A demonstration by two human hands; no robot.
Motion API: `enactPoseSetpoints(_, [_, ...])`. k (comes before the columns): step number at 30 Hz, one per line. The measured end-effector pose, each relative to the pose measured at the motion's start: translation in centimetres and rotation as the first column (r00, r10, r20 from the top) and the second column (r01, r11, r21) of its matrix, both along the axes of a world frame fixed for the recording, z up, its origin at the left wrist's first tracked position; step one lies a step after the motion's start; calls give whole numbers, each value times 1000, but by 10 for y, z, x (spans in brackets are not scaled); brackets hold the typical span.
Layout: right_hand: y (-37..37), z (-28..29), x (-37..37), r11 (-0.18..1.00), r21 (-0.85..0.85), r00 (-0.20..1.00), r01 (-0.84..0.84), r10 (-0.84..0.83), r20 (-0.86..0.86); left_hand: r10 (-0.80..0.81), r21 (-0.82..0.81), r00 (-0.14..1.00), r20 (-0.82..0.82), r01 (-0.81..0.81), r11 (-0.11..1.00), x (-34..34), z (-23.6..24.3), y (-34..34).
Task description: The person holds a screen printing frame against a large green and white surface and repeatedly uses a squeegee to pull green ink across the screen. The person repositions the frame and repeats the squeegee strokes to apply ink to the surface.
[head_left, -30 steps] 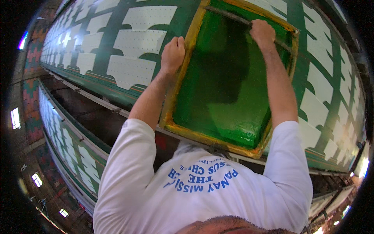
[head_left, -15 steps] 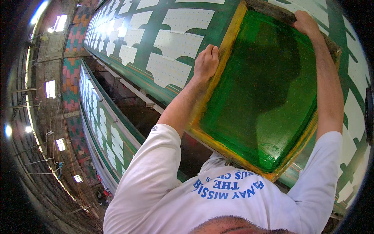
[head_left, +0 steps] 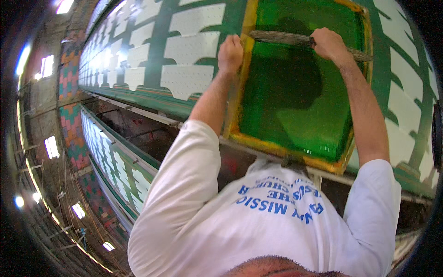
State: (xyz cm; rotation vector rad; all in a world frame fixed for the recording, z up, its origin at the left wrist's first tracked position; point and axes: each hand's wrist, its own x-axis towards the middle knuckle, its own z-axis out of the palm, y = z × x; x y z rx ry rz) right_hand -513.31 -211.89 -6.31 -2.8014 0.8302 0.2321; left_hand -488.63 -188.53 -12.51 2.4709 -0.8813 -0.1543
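Observation:
A screen-printing frame (head_left: 237,99) with yellow-stained edges lies on the long table, its mesh bright green and glossy, shadowed in the middle. My left hand (head_left: 230,55) is closed at the frame's left edge, near its far part. My right hand (head_left: 329,44) grips a squeegee (head_left: 282,38), a long worn grey wooden bar lying crosswise over the mesh. A strip of green mesh shows beyond the bar, and a larger stretch lies on the near side. The squeegee's lower edge is hard to make out.
White cut fabric pieces (head_left: 188,55) with small dots lie in rows on the green table (head_left: 157,69), left and right of the frame. A second long table (head_left: 121,159) with similar pieces stands at the left, across a dark gap.
My right hand has drawn the squeegee from the frame's far edge a little toward me, so mesh now shows beyond it. My left hand stays at the left edge. The view has shifted.

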Motion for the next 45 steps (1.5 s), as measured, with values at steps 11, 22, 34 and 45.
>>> enactPoseSetpoints(11, [269, 9, -138, 979, 141, 980, 150, -128, -151, -67, -1, 997, 36, 67, 998, 23, -26, -8])
enactPoseSetpoints(22, [276, 31, -146, 984, 119, 985, 135, -120, -125, -47, 0, 998, -39, 47, 999, -8, 14, 1])
enactPoseSetpoints(34, [312, 29, -207, 862, 504, 988, 47, -115, 105, -20, 61, 999, 33, 18, 998, -11, 11, -4])
enactPoseSetpoints(45, [190, -17, -314, 659, 501, 673, 561, -716, 187, -131, 157, 972, 196, 101, 983, 16, -11, 2])
